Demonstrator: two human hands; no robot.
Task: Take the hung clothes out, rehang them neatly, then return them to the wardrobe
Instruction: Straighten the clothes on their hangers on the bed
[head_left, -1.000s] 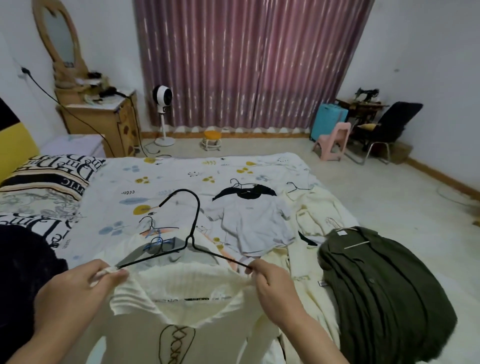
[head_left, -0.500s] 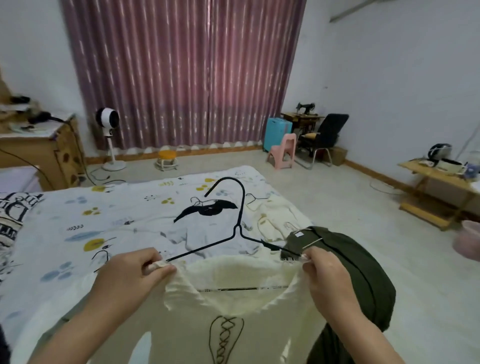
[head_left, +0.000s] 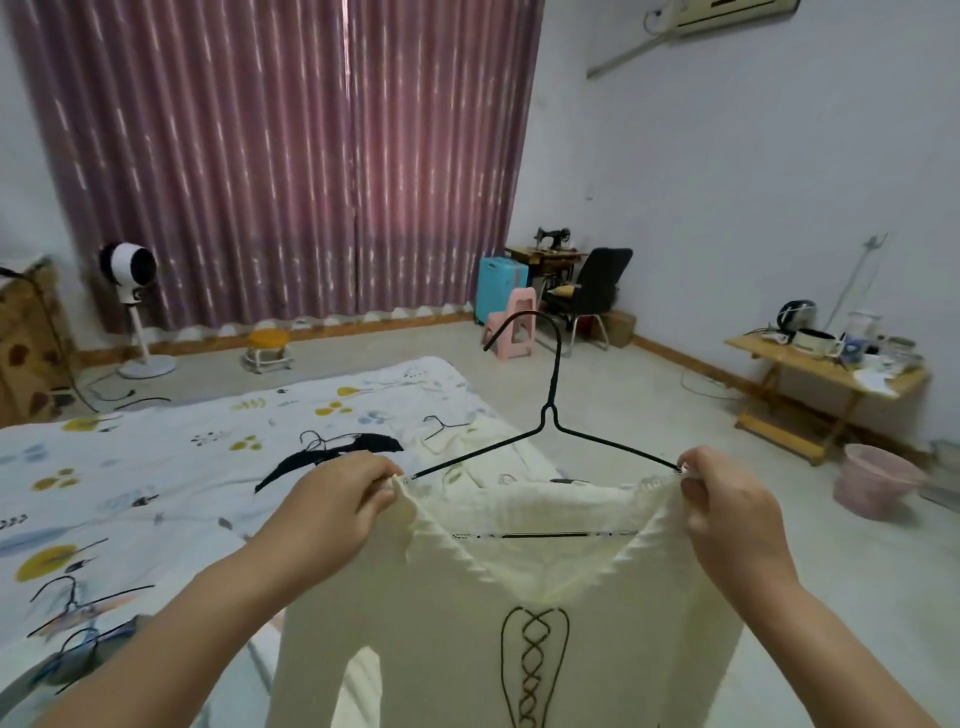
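Holding up a cream knitted top (head_left: 498, 613) on a black wire hanger (head_left: 550, 431), both hands at chest height in front of the camera. Step in hand, as judged: the rehang itself looks about finished. The hanger sits inside the neckline, its bottom bar visible through the wide collar, hook upright above the centre. The top hangs clear of the bed (head_left: 156, 467), with only its upper part in view.

Left hand (head_left: 337, 506): fingers curled, thumb and fingertips pinching the left shoulder seam where the hanger arm ends. Right hand (head_left: 727, 504): the same pinch on the right shoulder seam and hanger tip. Both forearms reach up from the near edge, wrists roughly level, so the collar is stretched flat between them.

Next move, as judged: check that the shoulders sit evenly, then free one hand to take the hook and carry the top to the wardrobe. The wardrobe is not in view, so a turn away from the bed seems needed. Risk: the wide neckline could slip off a hanger arm once the pinches let go.

Other items: more hangers and a black garment (head_left: 332, 454) lie on the bed, near left. Pink curtain (head_left: 280, 156) at the far wall
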